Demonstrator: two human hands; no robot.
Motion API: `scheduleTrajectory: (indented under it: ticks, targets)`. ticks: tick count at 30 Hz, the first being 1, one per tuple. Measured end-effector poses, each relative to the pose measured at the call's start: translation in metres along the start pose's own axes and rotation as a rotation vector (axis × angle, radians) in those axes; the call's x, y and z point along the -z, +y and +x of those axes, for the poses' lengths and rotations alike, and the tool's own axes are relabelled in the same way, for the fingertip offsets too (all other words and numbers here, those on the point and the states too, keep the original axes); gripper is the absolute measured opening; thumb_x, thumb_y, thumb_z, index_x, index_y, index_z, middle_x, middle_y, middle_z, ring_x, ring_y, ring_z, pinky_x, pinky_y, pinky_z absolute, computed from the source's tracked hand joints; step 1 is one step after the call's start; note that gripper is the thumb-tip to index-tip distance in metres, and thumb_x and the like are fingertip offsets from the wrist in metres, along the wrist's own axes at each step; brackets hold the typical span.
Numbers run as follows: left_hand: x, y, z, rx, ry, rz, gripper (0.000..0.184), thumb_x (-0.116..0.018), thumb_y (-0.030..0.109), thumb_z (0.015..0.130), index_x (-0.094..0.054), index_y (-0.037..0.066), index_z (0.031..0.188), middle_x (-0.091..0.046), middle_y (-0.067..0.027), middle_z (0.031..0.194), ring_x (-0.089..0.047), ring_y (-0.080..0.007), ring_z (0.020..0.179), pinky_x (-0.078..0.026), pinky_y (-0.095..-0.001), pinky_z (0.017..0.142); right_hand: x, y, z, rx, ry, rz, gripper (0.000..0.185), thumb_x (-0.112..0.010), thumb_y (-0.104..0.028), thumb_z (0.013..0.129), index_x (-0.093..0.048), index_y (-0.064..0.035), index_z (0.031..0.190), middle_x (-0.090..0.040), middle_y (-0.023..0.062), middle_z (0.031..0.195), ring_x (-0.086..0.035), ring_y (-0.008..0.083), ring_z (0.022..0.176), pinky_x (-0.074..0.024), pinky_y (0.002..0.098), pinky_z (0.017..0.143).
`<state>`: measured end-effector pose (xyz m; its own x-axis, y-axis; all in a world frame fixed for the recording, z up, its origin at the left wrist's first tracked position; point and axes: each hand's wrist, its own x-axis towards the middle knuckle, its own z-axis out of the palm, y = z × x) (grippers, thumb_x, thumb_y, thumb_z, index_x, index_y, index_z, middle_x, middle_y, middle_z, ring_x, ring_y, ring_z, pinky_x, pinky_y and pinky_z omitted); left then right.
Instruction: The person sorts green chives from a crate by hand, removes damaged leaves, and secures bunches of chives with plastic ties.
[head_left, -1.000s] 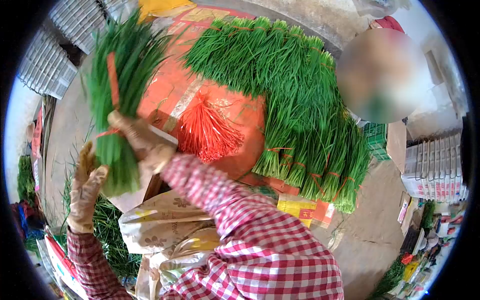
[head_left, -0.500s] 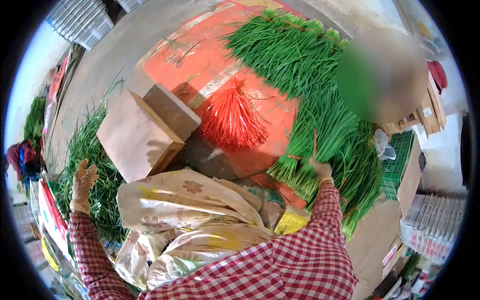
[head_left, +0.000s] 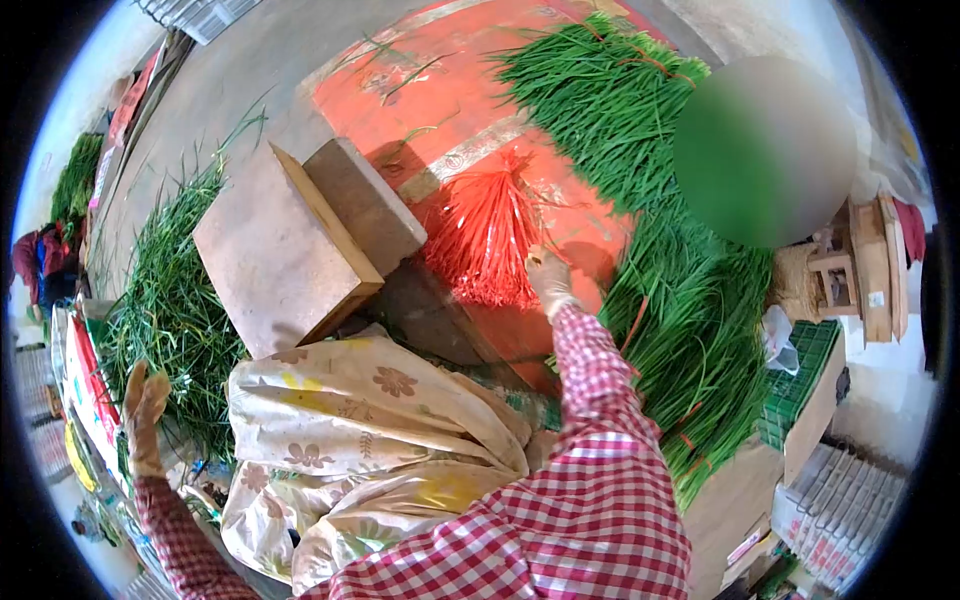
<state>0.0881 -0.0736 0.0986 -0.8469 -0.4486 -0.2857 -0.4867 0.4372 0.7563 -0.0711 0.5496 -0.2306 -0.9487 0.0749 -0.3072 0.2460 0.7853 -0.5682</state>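
Note:
My right hand (head_left: 549,279), in a pale glove, is at the right edge of a fanned bundle of red ties (head_left: 485,240). Its fingers are curled together at the strands there. My left hand (head_left: 146,410), also gloved, is raised at the left with fingers apart and nothing in it, beside a loose heap of green chives (head_left: 180,300). Tied bunches of chives (head_left: 690,350) lie in a long row to the right of my right hand, with red bands around some of them.
A slanted wooden board (head_left: 275,255) and a grey-brown block (head_left: 365,205) stand between the heap and the ties. Flower-patterned cloth (head_left: 370,400) covers my lap. Green crates (head_left: 800,375) and stacked white crates (head_left: 845,510) stand at right. Another person (head_left: 45,265) is at far left.
My right hand has left the banded chive bunch and moved left and up to the red ties. My left hand has lowered slightly. The view has shifted a little.

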Motion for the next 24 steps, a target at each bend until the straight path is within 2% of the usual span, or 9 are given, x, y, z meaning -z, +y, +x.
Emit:
scheduleTrajectory:
  ticks: [2, 3, 5, 9, 14, 17, 20, 22, 24]
  targets:
    - [0.026, 0.002, -0.037, 0.133, 0.121, 0.089, 0.068, -0.061, 0.045, 0.083, -0.04, 0.009, 0.137, -0.057, -0.0096, 0.12, -0.055, -0.0193, 0.109, -0.043, -0.0299, 0.087, -0.027, -0.009, 0.019, -0.121, 0.173, -0.007, 0.028, -0.057, -0.029, 0.084, -0.061, -0.0091, 0.104, -0.066, 0.0122, 0.102, -0.062, 0.0331, 0.094, -0.0491, 0.0405, 0.082]
    - [0.043, -0.012, -0.051, 0.168, 0.195, 0.084, 0.066, -0.062, 0.04, 0.084, -0.039, 0.008, 0.137, -0.058, -0.0077, 0.116, -0.056, -0.0172, 0.105, -0.044, -0.0279, 0.085, -0.038, -0.011, 0.025, -0.117, 0.164, -0.004, 0.028, -0.057, -0.029, 0.084, -0.061, -0.0091, 0.104, -0.066, 0.0122, 0.102, -0.062, 0.0331, 0.094, -0.0491, 0.0405, 0.082]
    - [0.076, -0.04, -0.081, 0.226, 0.316, 0.074, 0.063, -0.063, 0.034, 0.085, -0.039, 0.007, 0.137, -0.059, -0.0053, 0.111, -0.057, -0.0146, 0.099, -0.044, -0.0256, 0.082, -0.05, -0.015, 0.036, -0.273, 0.157, -0.047, 0.026, -0.059, -0.026, 0.081, -0.06, -0.0079, 0.1, -0.064, 0.0204, 0.098, -0.061, 0.0372, 0.091, -0.0487, 0.0453, 0.078]
    - [0.11, -0.097, -0.139, 0.295, 0.347, 0.083, 0.062, -0.063, 0.03, 0.085, -0.038, 0.007, 0.138, -0.058, -0.0034, 0.107, -0.056, -0.0126, 0.095, -0.044, -0.0242, 0.079, -0.044, -0.034, 0.041, -0.414, 0.068, -0.171, 0.028, -0.059, -0.028, 0.08, -0.062, -0.0062, 0.098, -0.064, 0.0215, 0.097, -0.062, 0.0376, 0.093, -0.0486, 0.047, 0.081]
    - [0.12, -0.162, -0.18, 0.34, 0.289, 0.02, 0.061, -0.063, 0.025, 0.086, -0.038, 0.006, 0.138, -0.058, -0.001, 0.102, -0.054, -0.01, 0.089, -0.043, -0.0224, 0.077, -0.016, -0.044, 0.034, -0.258, 0.087, -0.156, 0.03, -0.053, -0.032, 0.084, -0.066, -0.0063, 0.09, -0.065, 0.0215, 0.093, -0.063, 0.0357, 0.09, -0.0489, 0.0481, 0.08]
    - [0.117, -0.193, -0.194, 0.364, 0.246, -0.044, 0.06, -0.063, 0.022, 0.086, -0.038, 0.006, 0.138, -0.057, 0.0005, 0.099, -0.053, -0.0085, 0.086, -0.043, -0.0214, 0.075, -0.006, -0.036, 0.041, -0.075, 0.096, -0.409, 0.03, -0.046, -0.028, 0.088, -0.066, -0.0056, 0.084, -0.066, 0.0193, 0.079, -0.066, 0.0352, 0.075, -0.0522, 0.0464, 0.067]
    - [0.101, -0.205, -0.208, 0.325, 0.303, -0.027, 0.06, -0.064, 0.02, 0.086, -0.037, 0.006, 0.138, -0.056, 0.0017, 0.097, -0.051, -0.0073, 0.083, -0.042, -0.0204, 0.073, 0.012, -0.037, 0.054, -0.048, 0.196, -0.461, 0.027, -0.047, -0.026, 0.087, -0.066, -0.0063, 0.084, -0.067, 0.0186, 0.077, -0.066, 0.0352, 0.072, -0.0526, 0.047, 0.065]
    - [0.088, -0.207, -0.214, 0.309, 0.329, -0.024, 0.06, -0.064, 0.018, 0.086, -0.037, 0.005, 0.138, -0.055, 0.0026, 0.095, -0.049, -0.0065, 0.081, -0.042, -0.0197, 0.072, 0.028, -0.053, 0.049, -0.035, 0.276, -0.363, 0.027, -0.048, -0.025, 0.086, -0.066, -0.0049, 0.082, -0.067, 0.0185, 0.077, -0.066, 0.0342, 0.071, -0.0525, 0.045, 0.065]
    - [0.08, -0.214, -0.225, 0.3, 0.35, -0.03, 0.06, -0.064, 0.017, 0.086, -0.037, 0.005, 0.139, -0.054, 0.0034, 0.093, -0.048, -0.0057, 0.079, -0.041, -0.019, 0.071, 0.036, -0.06, 0.051, 0.03, 0.319, -0.012, 0.027, -0.048, -0.024, 0.086, -0.064, -0.0032, 0.079, -0.067, 0.0175, 0.078, -0.066, 0.0317, 0.071, -0.0521, 0.0413, 0.063]
